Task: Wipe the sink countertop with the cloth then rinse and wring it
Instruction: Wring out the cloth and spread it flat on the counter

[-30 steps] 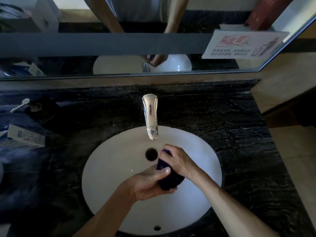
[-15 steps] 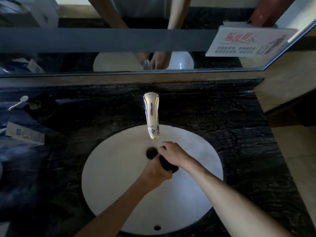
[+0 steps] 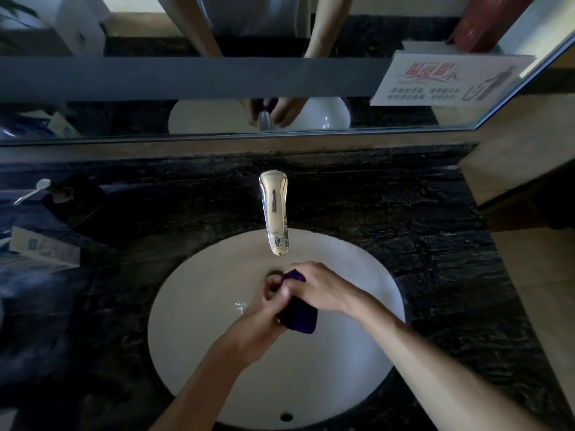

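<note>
A dark purple cloth (image 3: 298, 315) is bunched between both hands over the white oval sink basin (image 3: 199, 309). My left hand (image 3: 264, 309) grips its lower part from the left. My right hand (image 3: 314, 289) clamps its upper end, where a purple tip sticks out near the drain. The chrome faucet (image 3: 274, 213) stands just behind the hands; I cannot tell whether water runs. Black marble countertop (image 3: 420, 231) surrounds the basin.
A soap dispenser (image 3: 63, 194) and a small box (image 3: 43, 247) sit on the counter at the left. A mirror (image 3: 186, 73) with a white notice sticker (image 3: 448, 79) runs along the back. A tan wall ledge (image 3: 522, 169) borders the right side.
The hands first drew close together on the cloth near the drain, then shifted slightly back. More of the purple cloth now shows below my right hand.
</note>
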{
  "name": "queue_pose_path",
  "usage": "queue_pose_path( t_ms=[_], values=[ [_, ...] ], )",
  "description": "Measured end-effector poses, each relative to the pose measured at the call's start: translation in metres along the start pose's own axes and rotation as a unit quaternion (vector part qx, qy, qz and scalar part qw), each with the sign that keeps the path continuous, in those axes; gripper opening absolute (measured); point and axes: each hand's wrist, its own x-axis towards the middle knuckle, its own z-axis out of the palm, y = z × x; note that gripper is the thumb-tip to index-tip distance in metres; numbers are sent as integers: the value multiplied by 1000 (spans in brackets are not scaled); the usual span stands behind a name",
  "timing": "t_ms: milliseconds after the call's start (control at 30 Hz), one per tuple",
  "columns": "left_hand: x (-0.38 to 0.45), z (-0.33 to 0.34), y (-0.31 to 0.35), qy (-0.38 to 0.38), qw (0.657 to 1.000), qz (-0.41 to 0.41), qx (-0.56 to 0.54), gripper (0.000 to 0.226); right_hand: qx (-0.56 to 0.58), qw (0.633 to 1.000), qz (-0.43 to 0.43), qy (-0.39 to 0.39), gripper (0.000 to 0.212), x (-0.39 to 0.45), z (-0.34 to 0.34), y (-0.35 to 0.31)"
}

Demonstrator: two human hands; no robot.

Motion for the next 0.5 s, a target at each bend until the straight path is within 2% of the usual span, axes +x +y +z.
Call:
queue_pose_path(
  t_ms=[67, 100, 133, 200, 233, 267, 300, 367, 400, 500],
  values=[
    [0, -8, 6, 12, 994, -76, -80, 98, 64, 997, -32, -10, 22, -6, -5, 1],
    [-1, -11, 5, -8, 988, -117, -100, 94, 105, 993, -47, -19, 17, -9, -7, 1],
    [-3, -10, 3, -56, 981, -147, -111, 94, 145, 987, -66, -22, 32, -10, -8, 1],
    [-6, -3, -7, -158, 961, -170, -153, 106, 208, 974, -85, -35, 74, -12, -7, 1],
    [-8, 4, -11, -209, 947, -161, -180, 113, 223, 970, -89, -37, 84, -13, -7, 0],
    [-8, 11, -14, -253, 934, -140, -209, 114, 226, 969, -93, -37, 83, -14, -7, 0],
    [-9, 17, -15, -271, 929, -110, -228, 111, 223, 970, -90, -35, 73, -14, -8, 1],
    [-10, 24, -14, -261, 929, -97, -244, 101, 205, 975, -80, -29, 37, -14, -12, 1],
    [-11, 25, -13, -248, 934, -106, -236, 98, 188, 979, -73, -26, 27, -14, -13, 2],
    [-12, 27, -11, -201, 965, -105, -134, 82, 104, 992, -71, -6, 24, -13, -14, -2]
  ],
)
